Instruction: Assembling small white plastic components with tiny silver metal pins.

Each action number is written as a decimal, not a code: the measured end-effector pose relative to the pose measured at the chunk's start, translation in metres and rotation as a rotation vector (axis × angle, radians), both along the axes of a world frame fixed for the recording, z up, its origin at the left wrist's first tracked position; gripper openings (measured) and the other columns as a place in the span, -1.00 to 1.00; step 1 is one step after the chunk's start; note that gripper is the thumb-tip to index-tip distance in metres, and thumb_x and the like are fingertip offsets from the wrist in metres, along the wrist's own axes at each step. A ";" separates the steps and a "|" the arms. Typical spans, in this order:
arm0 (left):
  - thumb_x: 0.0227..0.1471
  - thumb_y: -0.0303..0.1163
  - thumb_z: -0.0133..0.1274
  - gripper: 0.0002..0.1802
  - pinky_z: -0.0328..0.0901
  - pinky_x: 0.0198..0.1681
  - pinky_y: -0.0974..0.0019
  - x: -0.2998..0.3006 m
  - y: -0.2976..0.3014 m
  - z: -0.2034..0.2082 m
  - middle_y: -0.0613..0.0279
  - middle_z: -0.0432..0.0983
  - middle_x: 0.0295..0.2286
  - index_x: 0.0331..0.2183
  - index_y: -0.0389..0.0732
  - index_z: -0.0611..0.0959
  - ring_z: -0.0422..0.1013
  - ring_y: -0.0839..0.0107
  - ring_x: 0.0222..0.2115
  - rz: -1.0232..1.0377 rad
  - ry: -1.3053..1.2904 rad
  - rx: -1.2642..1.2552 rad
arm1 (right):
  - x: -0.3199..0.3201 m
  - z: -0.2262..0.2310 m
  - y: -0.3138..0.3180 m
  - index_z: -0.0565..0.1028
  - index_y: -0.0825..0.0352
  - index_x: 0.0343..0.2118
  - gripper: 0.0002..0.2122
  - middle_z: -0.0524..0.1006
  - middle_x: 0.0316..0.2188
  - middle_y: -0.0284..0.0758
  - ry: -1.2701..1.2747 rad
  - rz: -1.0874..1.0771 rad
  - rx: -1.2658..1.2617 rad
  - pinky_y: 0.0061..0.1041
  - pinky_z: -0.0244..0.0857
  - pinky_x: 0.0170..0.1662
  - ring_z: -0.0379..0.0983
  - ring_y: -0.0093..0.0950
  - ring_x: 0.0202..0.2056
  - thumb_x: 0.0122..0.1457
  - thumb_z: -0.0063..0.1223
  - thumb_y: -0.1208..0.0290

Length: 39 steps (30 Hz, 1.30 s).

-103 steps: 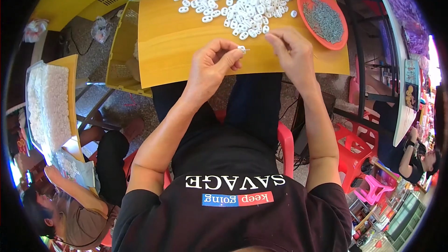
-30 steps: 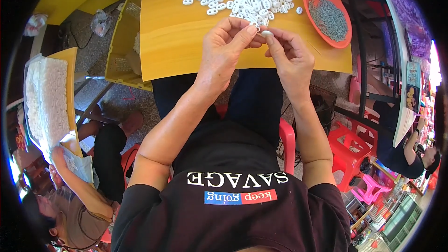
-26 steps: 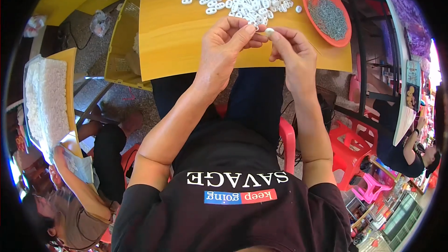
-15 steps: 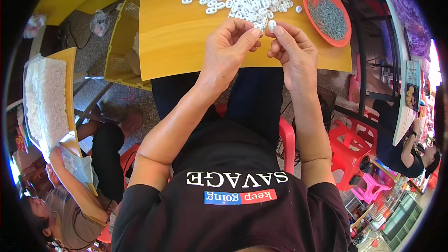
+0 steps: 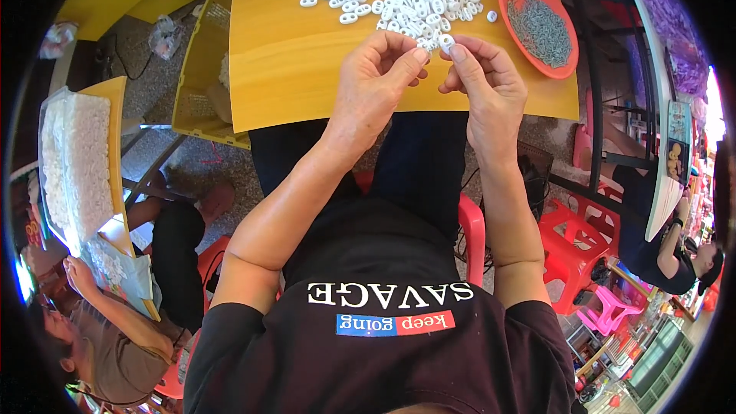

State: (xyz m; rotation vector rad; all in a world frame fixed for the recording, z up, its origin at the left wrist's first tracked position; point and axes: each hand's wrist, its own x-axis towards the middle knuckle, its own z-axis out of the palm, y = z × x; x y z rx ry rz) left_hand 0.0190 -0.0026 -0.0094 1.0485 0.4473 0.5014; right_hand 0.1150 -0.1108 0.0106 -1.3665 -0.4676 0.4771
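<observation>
In front of me a yellow tabletop (image 5: 307, 77) bears a heap of small white oval plastic pieces with two holes (image 5: 414, 0). My right hand (image 5: 492, 100) pinches one white two-hole piece (image 5: 446, 42) between thumb and forefinger, at the near edge of the heap. Close beside it, my left hand (image 5: 368, 88) is closed, thumb against forefinger; whatever lies at its fingertips is too small to make out against the white pieces behind. The two sets of fingertips are slightly apart. To the right of the heap sits an orange-red plate (image 5: 563, 67) full of small grey metal parts (image 5: 540, 29).
A yellow crate (image 5: 192, 119) stands left of the table. Further left a person (image 5: 115, 345) sits by a clear box of white pieces (image 5: 77, 161). On the right are red plastic stools (image 5: 567, 249), a pink stool (image 5: 609, 308) and another person (image 5: 652, 238).
The white piece in my right hand has turned and dropped slightly. My left hand has barely moved. At the left, the other person's hand has shifted away from the board.
</observation>
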 end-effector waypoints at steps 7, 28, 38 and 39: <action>0.06 -0.38 0.11 -0.82 0.31 -0.27 0.45 0.001 -0.001 0.001 0.27 0.49 -0.40 -0.31 -0.28 0.53 0.44 0.52 -0.37 0.006 0.001 0.017 | -0.001 -0.003 0.000 0.49 0.48 -0.22 -0.83 0.55 -0.41 -0.32 -0.062 0.008 0.012 -0.71 0.31 -0.44 0.41 -0.67 -0.54 0.15 0.10 0.53; 0.08 -0.43 0.08 -0.86 0.29 -0.32 0.50 -0.003 -0.004 0.002 0.31 0.47 -0.43 -0.34 -0.28 0.51 0.40 0.59 -0.41 0.074 -0.029 -0.011 | -0.007 -0.004 0.006 0.49 0.49 -0.20 -0.83 0.55 -0.38 -0.28 -0.088 0.004 0.002 -0.64 0.41 -0.39 0.44 -0.65 -0.47 0.15 0.08 0.57; 0.10 -0.45 0.07 -0.88 0.29 -0.31 0.50 -0.004 -0.006 0.008 0.32 0.46 -0.43 -0.34 -0.29 0.51 0.40 0.59 -0.41 0.086 -0.005 0.017 | -0.018 -0.005 0.011 0.50 0.46 -0.22 -0.84 0.55 -0.41 -0.32 -0.166 -0.010 -0.021 -0.68 0.37 -0.37 0.45 -0.65 -0.48 0.14 0.10 0.56; 0.10 -0.45 0.07 -0.89 0.29 -0.31 0.50 -0.004 -0.006 0.007 0.32 0.46 -0.44 -0.35 -0.29 0.51 0.40 0.58 -0.41 0.092 -0.013 0.006 | -0.018 -0.007 0.011 0.50 0.45 -0.23 -0.85 0.55 -0.41 -0.33 -0.138 -0.019 -0.012 -0.70 0.37 -0.36 0.45 -0.65 -0.48 0.14 0.11 0.56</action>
